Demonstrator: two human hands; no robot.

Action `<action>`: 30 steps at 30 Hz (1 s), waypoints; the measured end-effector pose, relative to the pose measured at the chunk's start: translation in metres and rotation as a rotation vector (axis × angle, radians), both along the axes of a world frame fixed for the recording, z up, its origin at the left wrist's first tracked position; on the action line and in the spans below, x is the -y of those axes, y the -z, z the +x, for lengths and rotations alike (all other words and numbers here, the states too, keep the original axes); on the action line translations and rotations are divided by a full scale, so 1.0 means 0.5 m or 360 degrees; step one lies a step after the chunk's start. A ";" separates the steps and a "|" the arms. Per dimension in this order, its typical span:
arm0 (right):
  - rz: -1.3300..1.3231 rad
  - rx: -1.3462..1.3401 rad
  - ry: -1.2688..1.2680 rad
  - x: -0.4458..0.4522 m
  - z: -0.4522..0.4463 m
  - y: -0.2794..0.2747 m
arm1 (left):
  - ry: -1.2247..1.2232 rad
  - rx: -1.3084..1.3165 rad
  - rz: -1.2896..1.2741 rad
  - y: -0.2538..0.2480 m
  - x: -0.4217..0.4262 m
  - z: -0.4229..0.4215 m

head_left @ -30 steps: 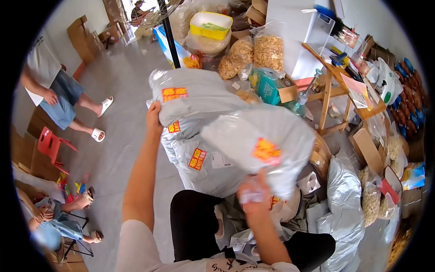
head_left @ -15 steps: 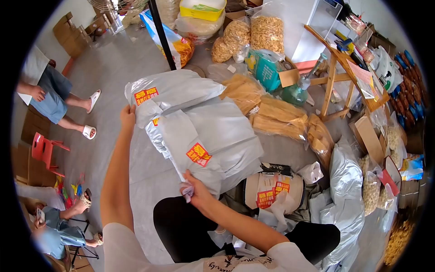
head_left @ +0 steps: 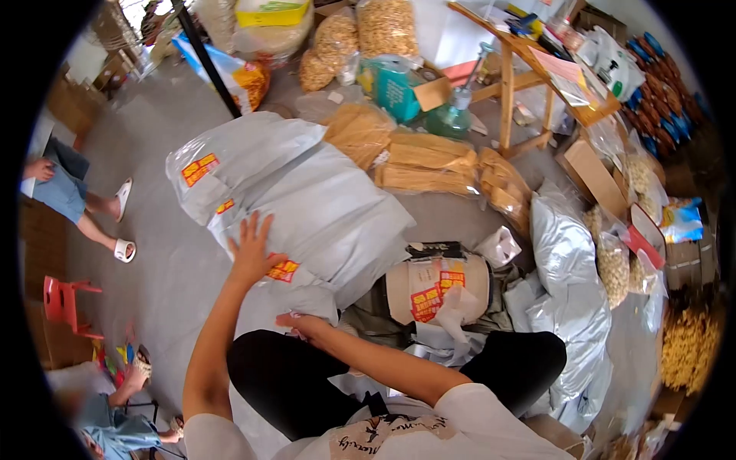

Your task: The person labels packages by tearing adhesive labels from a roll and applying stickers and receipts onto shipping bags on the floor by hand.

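Grey plastic parcels (head_left: pixel 330 207) with red and yellow labels lie overlapped on the floor in front of my knees. My left hand (head_left: pixel 253 251) is spread flat on the nearer parcel, its fingers apart beside a label. Close to that parcel's lower edge is my right hand (head_left: pixel 303 323); a bit of pale purple stuff shows at its fingers, and the fingertips are hard to make out. Between my knees and the parcels, a beige roll (head_left: pixel 399 290) carries several red and yellow labels and a crumpled white strip.
Bags of yellow-brown dried food (head_left: pixel 429 162) lie beyond the parcels. A wooden stand (head_left: pixel 507 100) and a silvery sack (head_left: pixel 567 268) are at the right. Two people sit or stand at the left near a red chair (head_left: pixel 67 307). A black pole (head_left: pixel 207 57) rises behind the parcels.
The parcel that my right hand carried now lies over the others. My left hand has left the far parcel's edge and rests flat on the nearer one. The view has shifted right.
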State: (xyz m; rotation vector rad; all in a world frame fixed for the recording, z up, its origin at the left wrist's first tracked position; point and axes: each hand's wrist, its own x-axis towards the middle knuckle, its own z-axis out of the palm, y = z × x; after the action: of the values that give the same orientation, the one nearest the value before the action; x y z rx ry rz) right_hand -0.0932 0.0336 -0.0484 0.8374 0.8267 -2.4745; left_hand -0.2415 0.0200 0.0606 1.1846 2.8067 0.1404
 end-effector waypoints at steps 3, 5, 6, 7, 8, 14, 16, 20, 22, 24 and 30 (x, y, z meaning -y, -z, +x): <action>-0.0034 -0.0063 -0.0086 -0.045 0.042 -0.078 | -0.0105 0.0109 0.0166 0.013 0.023 -0.014; -0.0018 -0.0172 -0.0090 -0.052 0.062 -0.066 | -0.0086 0.0050 0.0120 0.009 0.018 -0.010; -0.0009 -0.0286 -0.0108 -0.057 0.070 -0.060 | -0.0083 -0.0013 0.0069 0.004 0.020 -0.013; -0.0013 -0.0299 -0.0127 -0.077 0.083 -0.092 | -0.0102 -0.0025 0.0067 0.002 0.021 -0.015; 0.0366 -0.0328 -0.0394 -0.114 0.105 -0.154 | -0.0187 -0.0064 0.0087 0.008 0.018 -0.019; 0.2035 -0.0484 0.0208 -0.202 0.145 -0.112 | -0.0991 0.0135 0.0804 0.108 0.066 -0.045; 0.2692 -0.0566 0.0568 -0.201 0.121 -0.020 | -0.1023 0.0461 0.1077 0.127 0.080 -0.049; 0.1721 -0.0490 -0.0005 -0.174 0.084 -0.057 | -0.0697 -0.0021 0.1131 0.120 0.100 -0.106; 0.1794 -0.0576 -0.0050 -0.181 0.096 -0.057 | -0.0527 -0.0029 0.1254 0.070 0.107 -0.123; 0.1999 -0.0885 -0.0012 -0.185 0.124 -0.041 | -0.0564 0.0176 0.1164 0.143 0.158 -0.169; 0.1841 0.0179 0.0317 -0.353 0.290 -0.001 | -0.0918 -0.0234 0.0510 0.040 0.069 -0.049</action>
State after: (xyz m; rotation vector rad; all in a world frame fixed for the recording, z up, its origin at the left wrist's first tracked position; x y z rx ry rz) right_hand 0.0519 0.2103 -0.0477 1.4177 2.2611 -1.8920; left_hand -0.2661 -0.0147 0.0405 0.3906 3.2620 0.5797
